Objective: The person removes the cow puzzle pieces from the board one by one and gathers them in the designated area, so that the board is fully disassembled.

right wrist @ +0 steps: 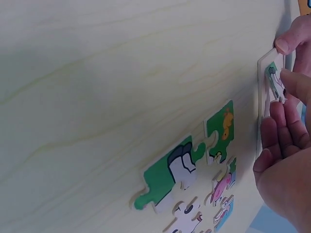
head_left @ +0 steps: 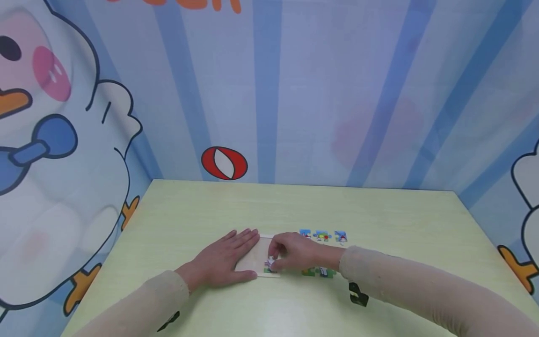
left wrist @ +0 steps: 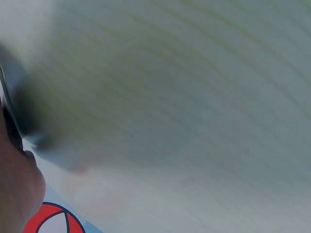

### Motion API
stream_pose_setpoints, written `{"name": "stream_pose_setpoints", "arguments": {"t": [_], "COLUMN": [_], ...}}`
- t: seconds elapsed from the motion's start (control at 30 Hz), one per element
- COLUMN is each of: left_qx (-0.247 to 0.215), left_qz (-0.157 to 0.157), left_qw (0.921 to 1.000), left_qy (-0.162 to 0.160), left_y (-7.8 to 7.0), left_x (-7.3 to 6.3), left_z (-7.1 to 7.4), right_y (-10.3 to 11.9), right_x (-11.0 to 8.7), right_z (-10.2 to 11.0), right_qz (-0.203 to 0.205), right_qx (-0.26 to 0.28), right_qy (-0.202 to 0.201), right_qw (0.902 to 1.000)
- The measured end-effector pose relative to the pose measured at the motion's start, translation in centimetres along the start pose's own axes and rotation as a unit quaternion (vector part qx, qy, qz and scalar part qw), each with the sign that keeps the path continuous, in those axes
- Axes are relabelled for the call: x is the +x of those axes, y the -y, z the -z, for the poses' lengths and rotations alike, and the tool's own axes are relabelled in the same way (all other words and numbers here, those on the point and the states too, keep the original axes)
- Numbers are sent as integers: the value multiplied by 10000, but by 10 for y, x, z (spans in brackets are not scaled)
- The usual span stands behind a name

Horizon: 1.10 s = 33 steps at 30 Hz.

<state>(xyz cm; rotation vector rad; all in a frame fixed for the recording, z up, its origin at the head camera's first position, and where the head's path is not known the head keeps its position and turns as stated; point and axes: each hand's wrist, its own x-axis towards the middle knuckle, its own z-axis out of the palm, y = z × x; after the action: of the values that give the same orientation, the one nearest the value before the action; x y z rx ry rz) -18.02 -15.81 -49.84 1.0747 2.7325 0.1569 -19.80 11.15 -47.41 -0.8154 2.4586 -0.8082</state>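
Observation:
Spread flat, my left hand (head_left: 225,260) rests on the left side of a shallow wooden puzzle tray (head_left: 255,255), fingers straight and thumb along its near edge. My right hand (head_left: 296,252) pinches a jigsaw piece (head_left: 268,266) between thumb and fingertips at the tray's near right part. In the right wrist view this piece (right wrist: 275,82) shows green and white printing and overlaps the tray (right wrist: 262,92). Part of the left hand (right wrist: 294,36) appears beyond it, at the tray's edge. Only a blurred bit of the left hand (left wrist: 22,189) enters the left wrist view.
Several loose jigsaw pieces lie on the pale wooden table (head_left: 202,206) right of the tray, among them a blue-topped piece (head_left: 341,236) and a green one with dark hooves (right wrist: 167,172). The right forearm covers some. A printed cloth backdrop (head_left: 303,93) rises behind the table.

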Motion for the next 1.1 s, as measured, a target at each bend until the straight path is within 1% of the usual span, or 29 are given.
{"name": "stream_pose_setpoints", "arguments": {"t": [0.13, 0.3, 0.43, 0.7, 0.9, 1.1], "left_qx": [-4, 69, 48, 20, 30, 58], "left_qz": [6, 24, -1, -31, -4, -9], "left_qw": [10000, 10000, 10000, 10000, 10000, 10000], "left_qy": [6, 13, -1, 17, 51, 28], "left_y": [-1, -1, -1, -3, -3, -2], "left_x": [1, 1, 2, 1, 1, 2], "left_z": [0, 0, 0, 3, 2, 0], "right_y": [0, 1, 2, 2, -4, -12], "right_x": [-1, -2, -2, -8, -14, -25], "right_z": [0, 0, 3, 16, 27, 35], "right_qz": [47, 285, 387, 328, 338, 144], "right_qx": [264, 517, 706, 807, 818, 817], "right_qy": [0, -18, -13, -129, -193, -253], "right_qw": [9996, 9983, 9968, 9961, 9959, 9962]}}
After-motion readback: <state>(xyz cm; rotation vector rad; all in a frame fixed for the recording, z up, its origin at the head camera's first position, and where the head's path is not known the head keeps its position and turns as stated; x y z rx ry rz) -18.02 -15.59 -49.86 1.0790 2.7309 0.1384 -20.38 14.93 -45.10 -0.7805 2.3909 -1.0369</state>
